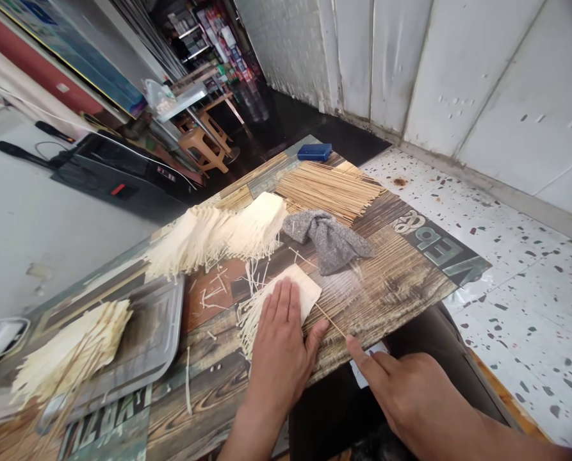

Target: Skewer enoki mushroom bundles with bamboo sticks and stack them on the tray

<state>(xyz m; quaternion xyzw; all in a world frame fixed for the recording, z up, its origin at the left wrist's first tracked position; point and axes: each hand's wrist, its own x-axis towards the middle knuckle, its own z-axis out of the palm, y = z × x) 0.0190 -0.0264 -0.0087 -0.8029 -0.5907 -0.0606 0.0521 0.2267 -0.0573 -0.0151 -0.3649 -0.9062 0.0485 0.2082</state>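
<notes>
Head view of two bare hands at work over a wood-patterned bench (396, 266). The left hand (283, 320) lies flat across a pale, flattened enoki bundle (309, 286), its fingers extended and close together and its thumb set apart toward the right; this grip is unclosed, pressing from above without enclosing anything. The right hand (405, 387) has its grip closed about the near end of a thin skewer (331, 321), the index finger pointing along it; the far end of the skewer meets the trimmed edge of the enoki bundle, and how deeply it enters is hidden. The enoki bundle rests on the bench near its front edge, with its fringe of slender stems fanning out to the left. Just beyond it lies a crumpled grey cloth (336, 246), and farther back a broad sheaf of loose skewers (331, 189) with a blue box (314, 152) near its far end. To the left of the cloth, a pile of further enoki (218, 234) stretches across the bench, and loose stems (213, 291) are scattered below it. At far left, a grey tray (179, 314) carries stacked flat pieces (91, 326), with several thin sticks extending from them toward the viewer.
</notes>
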